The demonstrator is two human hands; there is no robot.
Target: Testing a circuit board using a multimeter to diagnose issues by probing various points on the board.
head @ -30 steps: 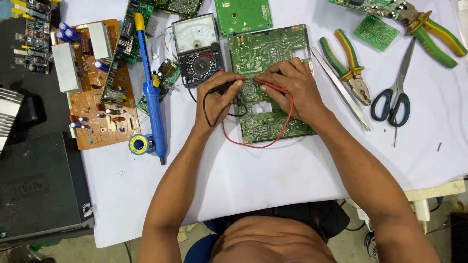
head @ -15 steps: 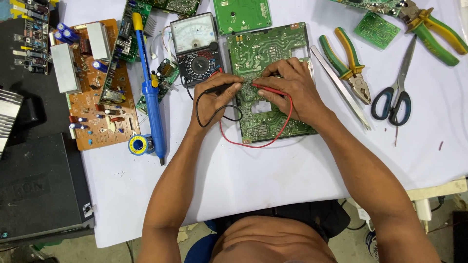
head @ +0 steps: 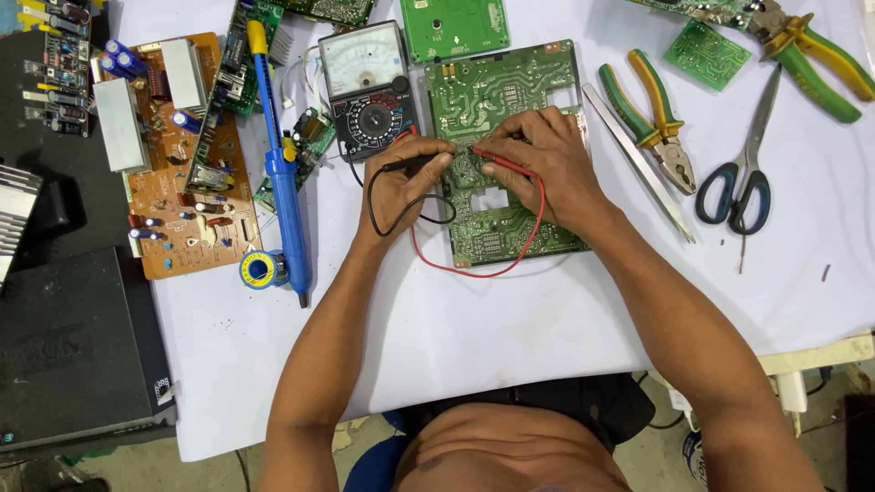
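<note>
Head view | left hand (head: 401, 187) pinching black probe (head: 412, 165) | right hand (head: 547, 164) pinching red probe (head: 501, 164) | tips nearly meeting on green circuit board (head: 510, 91), pointing inward

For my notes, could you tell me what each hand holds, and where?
Left hand grips the black probe mid-shaft; right hand pinches the red probe near its tip.

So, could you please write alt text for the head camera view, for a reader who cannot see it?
A person's left hand holds a black meter probe and the right hand a red meter probe against a green printed circuit board on a white table, beside a black analogue multimeter.
</note>
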